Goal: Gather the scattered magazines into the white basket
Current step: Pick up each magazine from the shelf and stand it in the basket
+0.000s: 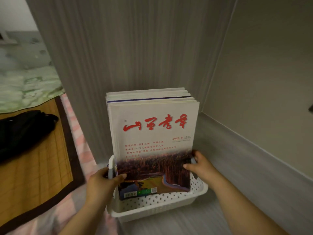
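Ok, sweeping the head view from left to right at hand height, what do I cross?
The black bag → left hand, gripping the white basket at its left end → magazines standing in the basket → right hand, gripping its right end → right wall.

White basket: perforated matt plastic. Magazines: smooth paper covers, slight sheen. Left mat: woven bamboo, dark cloth border. Far panel: ribbed, matt.
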`<state>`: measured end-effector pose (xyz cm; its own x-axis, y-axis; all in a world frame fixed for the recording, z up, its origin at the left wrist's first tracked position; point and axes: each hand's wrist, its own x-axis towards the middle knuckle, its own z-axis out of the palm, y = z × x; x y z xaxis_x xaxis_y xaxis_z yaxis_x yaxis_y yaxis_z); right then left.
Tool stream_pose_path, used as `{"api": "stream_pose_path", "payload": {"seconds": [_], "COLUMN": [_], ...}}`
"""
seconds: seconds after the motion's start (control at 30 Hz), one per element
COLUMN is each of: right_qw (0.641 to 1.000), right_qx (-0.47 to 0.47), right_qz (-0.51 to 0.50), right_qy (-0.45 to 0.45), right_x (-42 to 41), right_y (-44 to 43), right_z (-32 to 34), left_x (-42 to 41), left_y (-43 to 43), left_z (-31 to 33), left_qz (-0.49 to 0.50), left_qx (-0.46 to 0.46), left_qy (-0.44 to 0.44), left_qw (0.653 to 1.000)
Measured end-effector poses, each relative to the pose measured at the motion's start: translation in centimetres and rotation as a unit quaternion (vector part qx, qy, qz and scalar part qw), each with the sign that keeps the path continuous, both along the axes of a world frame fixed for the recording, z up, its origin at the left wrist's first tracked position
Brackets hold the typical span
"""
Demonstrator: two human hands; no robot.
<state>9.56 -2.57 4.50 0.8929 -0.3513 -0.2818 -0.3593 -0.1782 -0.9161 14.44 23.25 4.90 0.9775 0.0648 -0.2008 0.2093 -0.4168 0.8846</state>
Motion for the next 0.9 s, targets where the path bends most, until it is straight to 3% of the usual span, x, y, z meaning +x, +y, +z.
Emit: {"api": "stream_pose_path", "payload": {"seconds": [0.5,0.6,0.73,0.9], "right_qw": [0.991,0.984,0.954,0.983], "right_qx": [-0.113,-0.161,-0.291,-0.169], "right_qz": [0.077,0.074,0.067,-0.065], "right_qy": [-0.003,-0.008,0.005,-0.005], "right_x": [9.2,10.5,10.1,6.5], "right_y": [2.4,2.4,2.5,3.3], "right_z": [0.7,0.8,0.7,0.5], "left_x": [1.3,1.3,1.1,0.9], "left_y": [1.6,1.4,1.4,2.0], "left_z": [-0.8,-0.7,-0.8,0.0], "left_qz": [0.151,0.166,0.143,0.093], "left_qx": [-0.07,-0.099,-0.135,-0.145], "left_qy": [-0.013,-0.004,-0.008,-0.001], "left_qw": [0.986,0.981,0.98,0.985]}}
